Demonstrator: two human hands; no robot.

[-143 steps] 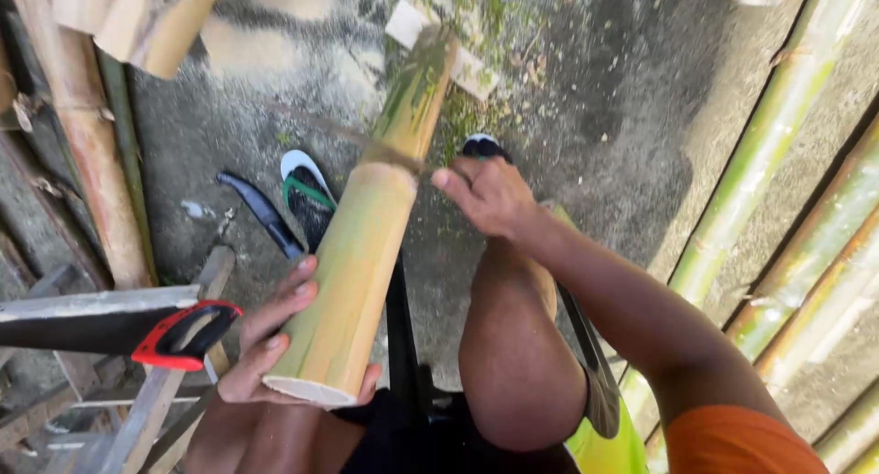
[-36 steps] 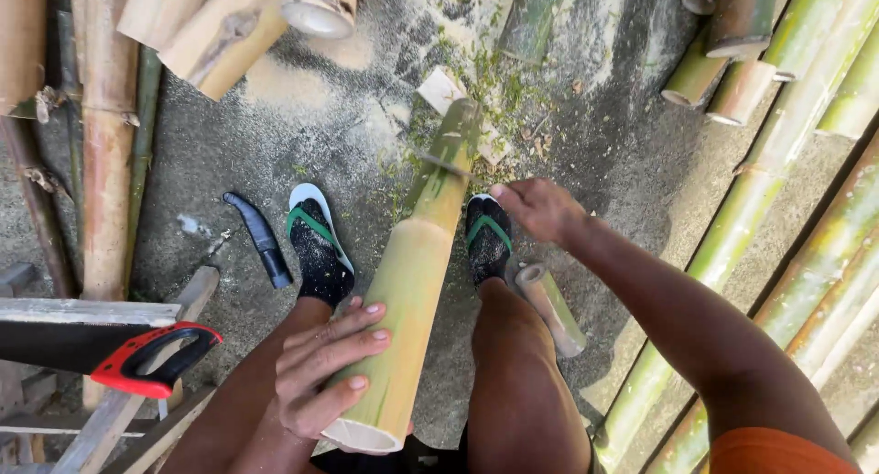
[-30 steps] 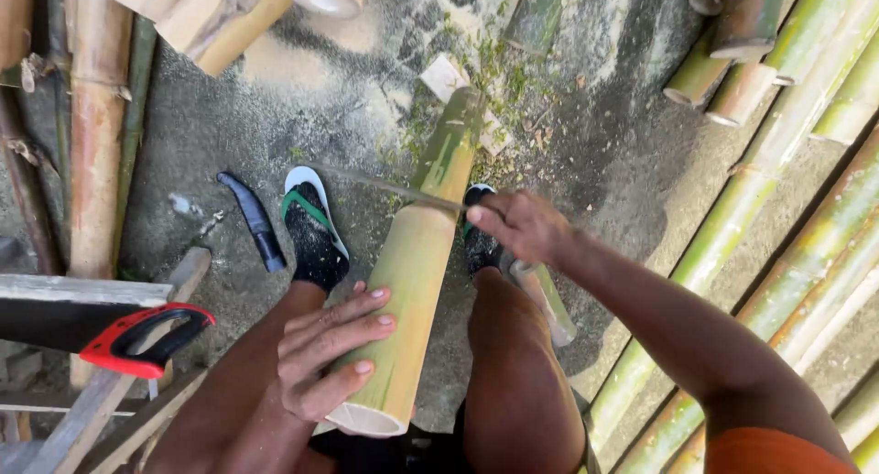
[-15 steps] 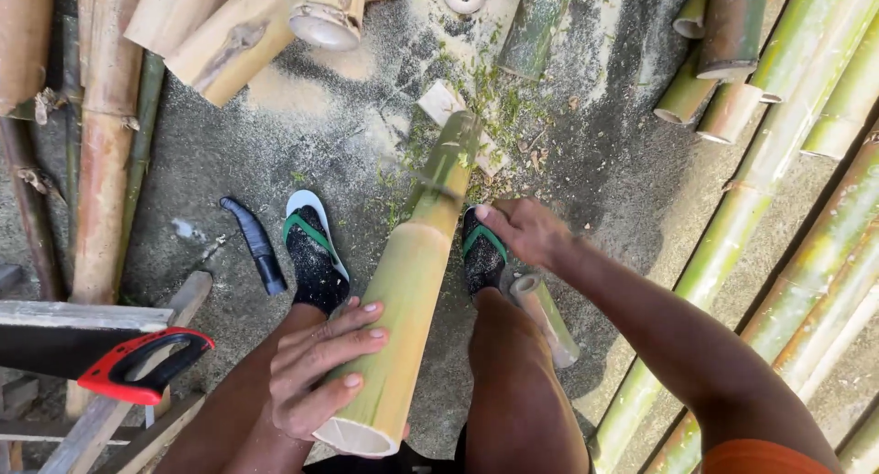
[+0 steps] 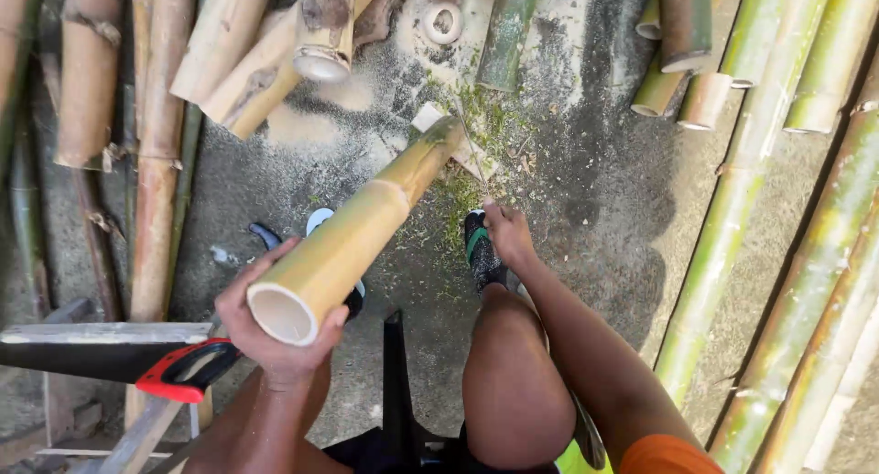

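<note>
Down near the bottom of the view, the left hand (image 5: pixel 273 332) has its grip wrapped around the near, cut end of a bamboo pole (image 5: pixel 357 231), fingers curled under the hollow rim and thumb over the top. The pole is yellow-green, turning greener toward its far end, and it slants away from the person up and to the right, its far tip resting by a small pale wood offcut (image 5: pixel 428 117) on the concrete floor (image 5: pixel 586 190).

To the right of the pole, the right hand (image 5: pixel 506 234) is reached out low over the floor with its grip clenched on a thin blade or strip (image 5: pixel 472 144) that runs up toward the pole's far end; what kind of tool it is cannot be made out. Just beneath that hand a dark sandal with green trim (image 5: pixel 478 252) stands on the floor, and a second sandal (image 5: pixel 325 222) shows partly behind the pole.

Green shavings (image 5: pixel 481 130) and pale sawdust are scattered around the pole's far tip. At near left a handsaw with a red-and-black handle (image 5: pixel 179 373) lies on a wooden frame. Dried tan bamboo pieces (image 5: pixel 238 43) are stacked at far left, and long green bamboo poles (image 5: pixel 732 217) lie along the right side.
</note>
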